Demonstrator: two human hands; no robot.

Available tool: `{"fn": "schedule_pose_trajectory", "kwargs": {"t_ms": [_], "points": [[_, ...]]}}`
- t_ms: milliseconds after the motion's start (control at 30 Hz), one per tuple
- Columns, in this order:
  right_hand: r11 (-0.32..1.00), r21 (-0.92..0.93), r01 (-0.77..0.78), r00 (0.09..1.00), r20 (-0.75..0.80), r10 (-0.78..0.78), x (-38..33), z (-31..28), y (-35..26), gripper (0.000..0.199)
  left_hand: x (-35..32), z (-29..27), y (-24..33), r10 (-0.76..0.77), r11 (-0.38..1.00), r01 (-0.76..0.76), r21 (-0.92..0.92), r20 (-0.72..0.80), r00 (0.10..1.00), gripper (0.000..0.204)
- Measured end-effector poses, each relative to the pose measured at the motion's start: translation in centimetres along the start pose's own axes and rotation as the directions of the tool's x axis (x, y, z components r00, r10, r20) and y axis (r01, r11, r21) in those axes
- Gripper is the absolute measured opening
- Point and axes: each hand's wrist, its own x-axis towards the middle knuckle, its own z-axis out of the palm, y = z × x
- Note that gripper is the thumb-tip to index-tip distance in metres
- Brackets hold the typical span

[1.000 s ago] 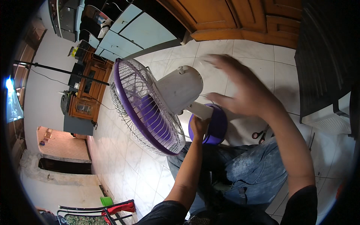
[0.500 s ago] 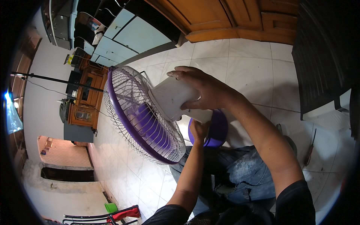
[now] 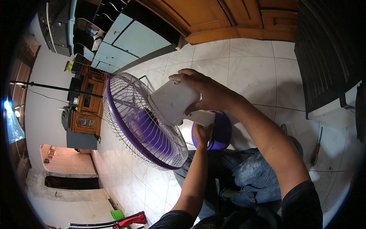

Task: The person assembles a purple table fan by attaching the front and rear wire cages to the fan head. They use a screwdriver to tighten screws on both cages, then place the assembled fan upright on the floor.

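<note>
An electric fan with a wire cage, purple rim and purple blades is tilted in front of me, its cage facing left. My right hand is wrapped round the back of its white motor housing, thumb and fingers on opposite sides. Lower down, my left hand is closed round the white neck under the housing. Its fingers are partly hidden. The purple fan base rests near my knees, just right of my left hand.
A screwdriver lies on the tiled floor at the right. A dark slatted appliance or crate stands beyond it. Wooden panelling and light-blue cabinets line the far side. A black rack with red cloth is at lower left.
Both hands keep their holds. The fan head has shifted very slightly left and down in the picture, while the background has shifted a little too.
</note>
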Motion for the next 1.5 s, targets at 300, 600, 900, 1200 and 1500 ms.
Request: {"fn": "schedule_pose_trajectory", "kwargs": {"t_ms": [300,600,900,1200,1500], "points": [[0.999,-0.05,-0.011,1.0,0.019,0.012,0.0,0.0,-0.2,0.113,0.0,0.3,-0.6,0.044,0.998,-0.046,-0.033,-0.055,0.997,0.055],[0.991,0.008,-0.132,0.93,-0.344,0.127,-1.7,-7.6,3.2,0.092,1.7,1.1,-2.6,0.067,0.993,-0.07,-0.095,-0.026,0.997,0.049],[0.903,-0.111,-0.415,0.883,-0.287,0.371,-5.0,-11.6,7.0,0.063,7.0,1.4,-2.0,0.048,0.999,-0.048,-0.009,-0.046,0.998,0.053],[0.945,-0.16,-0.287,0.902,-0.377,0.21,-3.2,-10.2,4.4,0.062,4.9,1.4,0.2,0.004,0.999,0.001,0.043,-0.123,0.992,0.057],[0.96,0.256,0.113,0.969,-0.244,-0.049,0.6,-2.6,-6.1,0.054,3.2,3.0,-1.3,0.033,0.994,-0.058,-0.095,-0.242,0.97,0.064]]}}
